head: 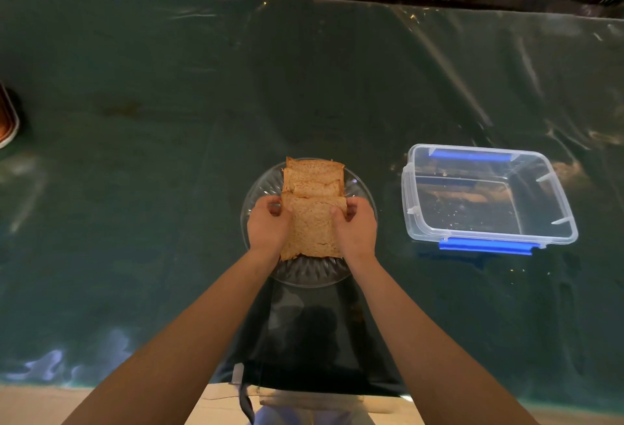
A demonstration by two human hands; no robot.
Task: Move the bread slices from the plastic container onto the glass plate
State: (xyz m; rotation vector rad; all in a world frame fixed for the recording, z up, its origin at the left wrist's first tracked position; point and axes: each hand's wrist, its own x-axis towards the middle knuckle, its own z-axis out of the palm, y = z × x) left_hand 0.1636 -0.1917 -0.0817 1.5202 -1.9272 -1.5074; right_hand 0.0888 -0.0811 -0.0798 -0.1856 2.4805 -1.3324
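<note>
- The table (169, 188) is covered by a dark green cloth under a clear, glossy plastic sheet that wrinkles and throws back glare.
- The rectangular clear plastic container (560, 208) with blue clip latches sits on it to my right, well apart from the plate; only crumbs show on its floor.
- The round glass plate (304, 276) with a ribbed, cut pattern lies straight ahead of me.
- The brown, coarse-crumbed bread slices (312, 222) lie overlapping on that plate, square with darker crusts.
- My left hand (268, 225) and right hand (356, 227) curl around the nearest slice, gripping its two side edges, fingers tucked under its far corners.
</note>
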